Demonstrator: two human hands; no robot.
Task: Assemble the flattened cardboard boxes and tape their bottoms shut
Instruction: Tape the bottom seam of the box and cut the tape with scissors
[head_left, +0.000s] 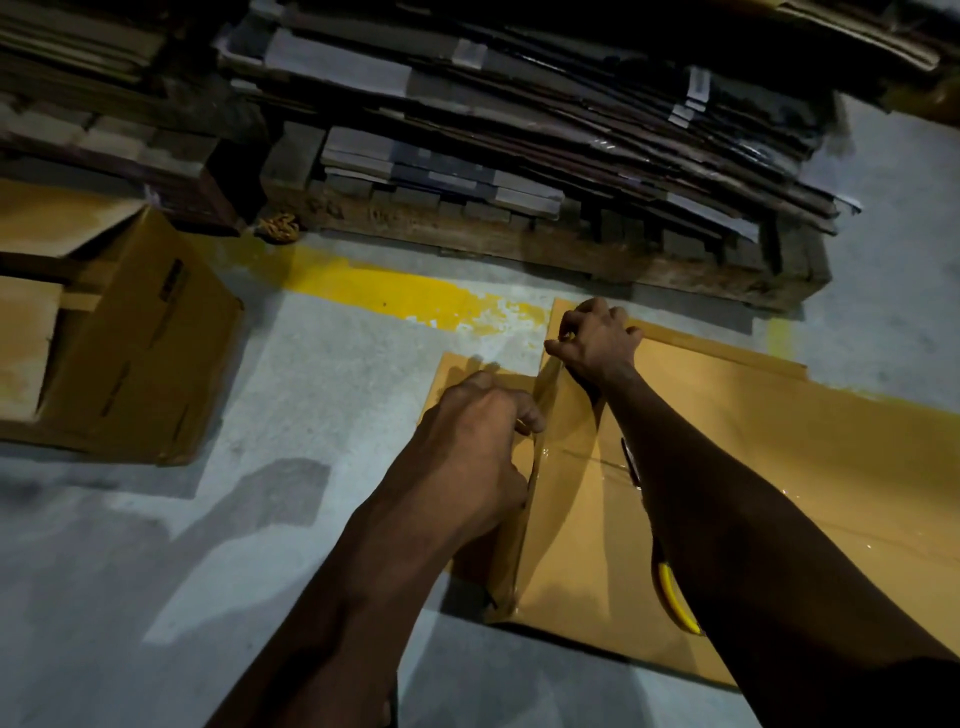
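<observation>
Taping step, by my read: the box (587, 525) sits on the floor (311, 395), bottom up, just this side of the pallet (545, 244) and next to the end of the yellow line (405, 296). A glossy strip of tape (563, 447) already lies along the seam.

Left hand (478, 431): fingers curled down over the box's left edge, gripping it to steady it. Right hand (592, 338): at the far corner of the box, fingers curled. I cannot tell if they pinch the tape end or just press it onto the cardboard.

Next move, as I judge it: rub the strip flat along the seam and wrap the end over the far edge, then cut or tear it. That needs the left hand to hold the box square so the flaps don't spring.

Hard to make out:
- A yellow-handled tool (675, 597) lies on the box, mostly under the right forearm. Cutter or dispenser, can't say.
- No tape roll in view.
- Dim light and glare, so where the tape ends is unclear.
- More cardboard extends to the right beyond the box, cut off by the frame. Flap or separate sheet, I can't tell.

Flat cartons (519, 119) are stacked on the pallet. An assembled box (135, 358) lies on its side well off to the left.
</observation>
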